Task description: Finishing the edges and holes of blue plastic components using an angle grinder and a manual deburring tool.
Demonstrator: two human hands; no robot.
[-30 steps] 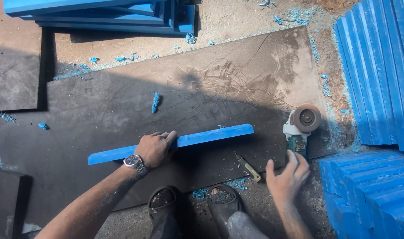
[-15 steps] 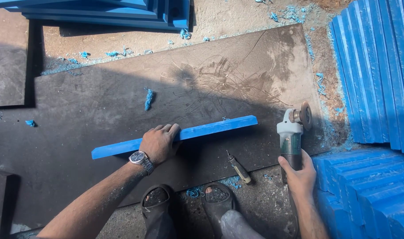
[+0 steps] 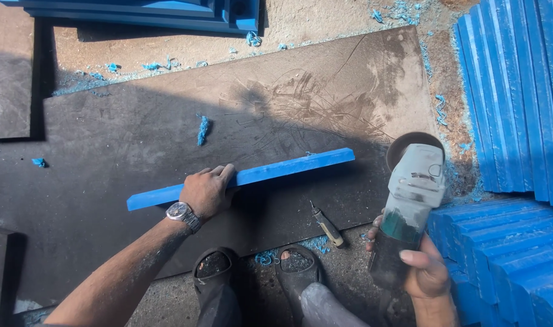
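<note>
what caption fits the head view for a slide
Left hand presses a long blue plastic strip onto a dark scuffed board while right hand grips a grey angle grinder.

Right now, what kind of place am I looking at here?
Probably a small open-air workshop where blue strips are cut or ground. The right hand holds an angle grinder, the left hand presses a blue strip onto a scratched dark board, with blue stacks and shavings around.
</note>
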